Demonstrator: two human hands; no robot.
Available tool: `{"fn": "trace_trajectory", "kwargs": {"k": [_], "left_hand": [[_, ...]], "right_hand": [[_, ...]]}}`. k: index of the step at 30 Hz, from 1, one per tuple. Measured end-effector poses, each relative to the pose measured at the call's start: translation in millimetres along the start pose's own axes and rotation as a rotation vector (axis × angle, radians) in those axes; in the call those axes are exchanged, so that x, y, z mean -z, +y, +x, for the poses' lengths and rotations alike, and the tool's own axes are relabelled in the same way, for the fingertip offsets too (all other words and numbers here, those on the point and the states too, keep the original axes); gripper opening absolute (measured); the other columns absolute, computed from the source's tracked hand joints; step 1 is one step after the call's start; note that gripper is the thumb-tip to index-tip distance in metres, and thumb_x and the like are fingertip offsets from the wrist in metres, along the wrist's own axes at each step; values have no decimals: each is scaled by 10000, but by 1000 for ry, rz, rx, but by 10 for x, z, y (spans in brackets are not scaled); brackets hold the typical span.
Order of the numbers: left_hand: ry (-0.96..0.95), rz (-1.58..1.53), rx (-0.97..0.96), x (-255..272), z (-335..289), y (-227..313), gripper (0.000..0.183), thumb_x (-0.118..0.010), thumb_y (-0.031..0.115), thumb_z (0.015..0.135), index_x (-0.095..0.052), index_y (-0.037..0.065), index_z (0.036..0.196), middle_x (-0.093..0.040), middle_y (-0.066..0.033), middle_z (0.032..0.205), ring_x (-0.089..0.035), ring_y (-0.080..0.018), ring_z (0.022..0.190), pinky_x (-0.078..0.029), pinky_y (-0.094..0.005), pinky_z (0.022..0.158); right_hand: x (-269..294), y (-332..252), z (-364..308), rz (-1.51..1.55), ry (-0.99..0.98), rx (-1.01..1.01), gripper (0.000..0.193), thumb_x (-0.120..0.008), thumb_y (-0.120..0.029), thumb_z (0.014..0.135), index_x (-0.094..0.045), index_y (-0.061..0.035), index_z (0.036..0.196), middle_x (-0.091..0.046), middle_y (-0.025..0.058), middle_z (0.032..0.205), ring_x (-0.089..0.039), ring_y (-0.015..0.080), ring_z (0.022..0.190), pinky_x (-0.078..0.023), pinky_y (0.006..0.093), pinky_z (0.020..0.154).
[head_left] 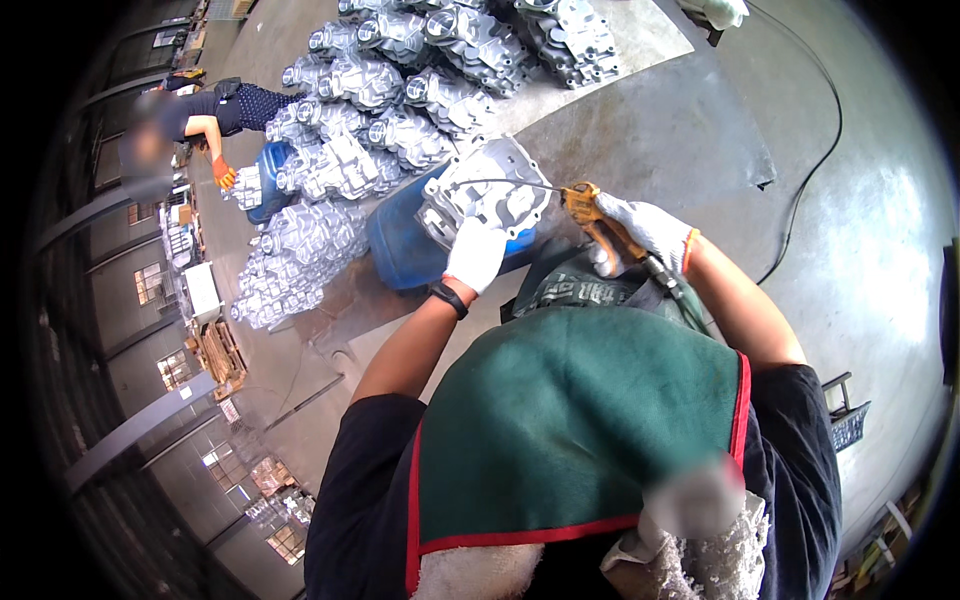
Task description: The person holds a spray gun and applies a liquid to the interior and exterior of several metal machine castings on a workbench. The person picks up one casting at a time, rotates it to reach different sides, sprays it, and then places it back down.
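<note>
Cast-metal housing [512, 192] rests on a blue drum [396, 240]; our left hand [475, 256] grips its near edge, our right hand [650, 228] wraps a yellow blow gun [592, 212], nozzle [508, 181] over the housing. We judge this piece mid-work; whether the piled castings [475, 50] are done, we cannot tell.

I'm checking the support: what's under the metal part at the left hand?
A blue container shows beneath the metal part; that part and the left hand hide some of its top.
</note>
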State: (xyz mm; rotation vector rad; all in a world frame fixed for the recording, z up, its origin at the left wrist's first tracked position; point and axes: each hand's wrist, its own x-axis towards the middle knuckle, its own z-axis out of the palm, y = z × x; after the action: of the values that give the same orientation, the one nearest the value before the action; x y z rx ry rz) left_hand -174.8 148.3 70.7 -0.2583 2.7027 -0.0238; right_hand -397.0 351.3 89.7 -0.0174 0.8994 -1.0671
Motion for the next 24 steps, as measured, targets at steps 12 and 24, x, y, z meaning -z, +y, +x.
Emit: {"fn": "trace_trajectory", "kwargs": {"k": [12, 24], "left_hand": [[129, 24, 74, 99, -321, -253, 233, -468, 144, 846, -660, 46, 931, -621, -158, 776, -568, -321, 747, -421, -445, 702], [225, 71, 158, 70, -219, -199, 159, -467, 139, 825, -592, 69, 755, -600, -128, 673, -554, -287, 712, -409, -415, 700]], "right_hand": [[56, 28, -149, -1040, -1, 361, 498, -311, -477, 963, -519, -32, 876, -527, 135, 605, -508, 263, 557, -398, 386, 581], [130, -156, -550, -481, 279, 251, 590, -425, -533, 919, -598, 14, 1054, -629, 83, 790, -593, 145, 692, -483, 273, 642]]}}
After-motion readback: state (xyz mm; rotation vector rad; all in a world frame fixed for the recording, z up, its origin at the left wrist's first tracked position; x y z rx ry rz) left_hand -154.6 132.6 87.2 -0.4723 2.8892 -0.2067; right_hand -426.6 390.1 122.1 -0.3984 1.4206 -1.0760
